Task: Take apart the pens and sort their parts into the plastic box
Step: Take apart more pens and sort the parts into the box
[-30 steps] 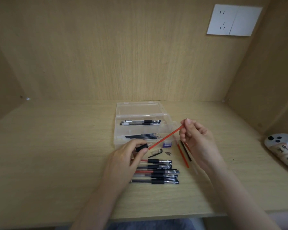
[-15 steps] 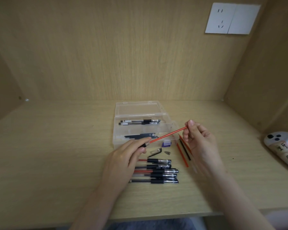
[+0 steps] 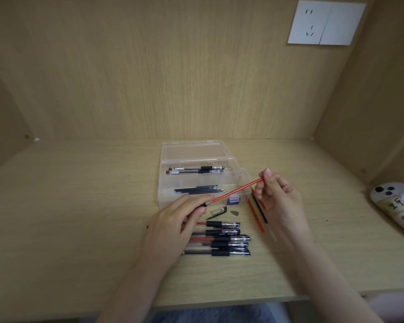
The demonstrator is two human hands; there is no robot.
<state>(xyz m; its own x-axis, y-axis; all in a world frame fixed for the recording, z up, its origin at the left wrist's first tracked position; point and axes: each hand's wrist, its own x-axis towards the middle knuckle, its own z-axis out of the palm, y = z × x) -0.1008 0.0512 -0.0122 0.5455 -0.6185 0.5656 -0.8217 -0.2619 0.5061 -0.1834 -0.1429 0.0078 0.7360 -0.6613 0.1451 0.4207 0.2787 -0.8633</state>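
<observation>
My left hand (image 3: 173,220) grips the black grip end of a pen barrel (image 3: 202,205). A red refill (image 3: 236,190) runs from it up to the right, where my right hand (image 3: 278,197) pinches its far end. Both hover in front of the clear plastic box (image 3: 238,176), whose compartments hold pen barrels (image 3: 196,170) and dark refills (image 3: 200,190). Several whole pens (image 3: 219,238) lie in a row on the desk below my left hand. A pen cap (image 3: 217,212) and a metal tip (image 3: 234,213) lie near the box.
Loose red and black refills (image 3: 257,215) lie on the desk under my right hand. A small purple piece (image 3: 233,200) sits by the box front. A white controller (image 3: 397,206) rests at the right edge. A wall socket (image 3: 324,23) is on the back panel.
My right hand has drawn slightly right and down with the red refill's end. The refill now lies at a flatter angle. My left hand stays closed on the barrel.
</observation>
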